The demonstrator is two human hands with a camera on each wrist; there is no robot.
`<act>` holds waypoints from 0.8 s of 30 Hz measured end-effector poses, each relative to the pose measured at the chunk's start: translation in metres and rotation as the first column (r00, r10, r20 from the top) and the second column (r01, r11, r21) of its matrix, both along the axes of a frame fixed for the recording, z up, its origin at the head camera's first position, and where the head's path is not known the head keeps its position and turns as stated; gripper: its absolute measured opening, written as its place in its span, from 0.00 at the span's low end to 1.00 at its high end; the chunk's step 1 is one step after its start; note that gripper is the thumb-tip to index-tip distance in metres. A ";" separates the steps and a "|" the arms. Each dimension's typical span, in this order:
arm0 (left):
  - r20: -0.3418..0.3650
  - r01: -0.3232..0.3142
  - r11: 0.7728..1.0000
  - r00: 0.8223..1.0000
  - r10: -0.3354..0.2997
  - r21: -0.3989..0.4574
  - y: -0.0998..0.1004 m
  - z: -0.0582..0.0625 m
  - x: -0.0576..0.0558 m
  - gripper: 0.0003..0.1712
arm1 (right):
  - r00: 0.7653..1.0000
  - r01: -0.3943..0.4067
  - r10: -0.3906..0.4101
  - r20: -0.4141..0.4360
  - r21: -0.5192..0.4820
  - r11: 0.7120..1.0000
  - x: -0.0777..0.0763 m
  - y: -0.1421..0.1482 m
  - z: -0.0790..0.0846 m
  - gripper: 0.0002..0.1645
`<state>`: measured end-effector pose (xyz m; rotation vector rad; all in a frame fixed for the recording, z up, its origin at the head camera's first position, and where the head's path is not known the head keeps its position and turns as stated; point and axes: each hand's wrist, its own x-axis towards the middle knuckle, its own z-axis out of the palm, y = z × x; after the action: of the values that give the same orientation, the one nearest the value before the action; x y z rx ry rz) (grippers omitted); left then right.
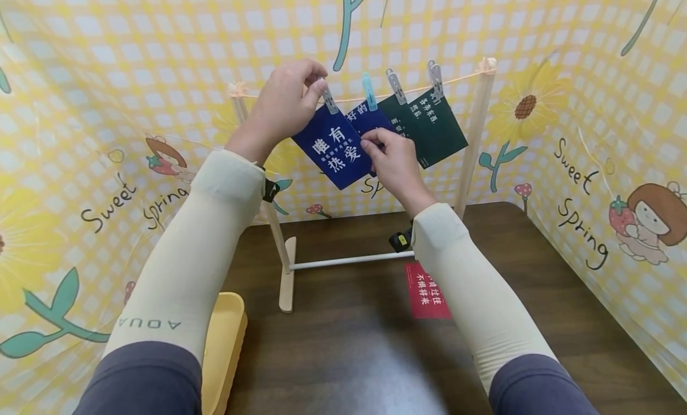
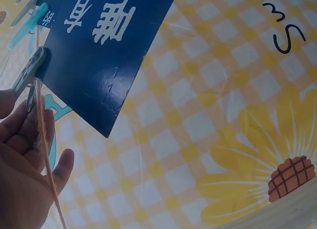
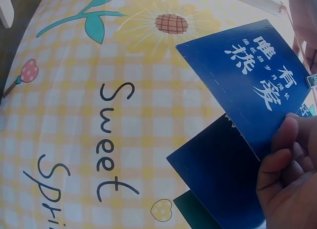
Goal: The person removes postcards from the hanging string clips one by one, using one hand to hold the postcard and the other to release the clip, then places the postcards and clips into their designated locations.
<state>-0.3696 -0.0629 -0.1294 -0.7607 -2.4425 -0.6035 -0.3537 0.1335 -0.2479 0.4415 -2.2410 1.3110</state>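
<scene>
My left hand (image 1: 284,102) pinches a grey clothespin (image 1: 330,100) between thumb and fingers at the orange cord. The clothespin stands at the upper corner of a blue card (image 1: 334,152) with white Chinese writing, which hangs tilted. My right hand (image 1: 397,164) pinches the right edge of this card between thumb and index finger, seen closely in the right wrist view. A second blue card (image 3: 213,164) hangs behind it, partly covered, under a light blue clothespin (image 1: 369,92). In the left wrist view, the cord (image 2: 45,154) runs past the left fingers.
Dark green card material (image 1: 442,135) hangs to the right beneath grey clothespins (image 1: 396,86). Wooden posts (image 1: 474,141) hold the cord, and a white bar (image 1: 349,260) joins them low down. A red card (image 1: 424,296) lies on the brown table (image 1: 322,355); a yellow basket (image 1: 236,328) stands left.
</scene>
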 end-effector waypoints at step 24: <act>-0.015 0.019 0.993 1.000 -0.017 0.113 0.003 0.002 0.009 0.16 | 0.998 -0.012 0.010 -0.060 -0.026 1.000 0.003 -0.001 0.001 0.10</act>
<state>-0.3604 -0.0601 -0.1277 -0.7390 -2.3686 -0.7340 -0.3511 0.1321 -0.2472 0.4780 -2.1733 1.3140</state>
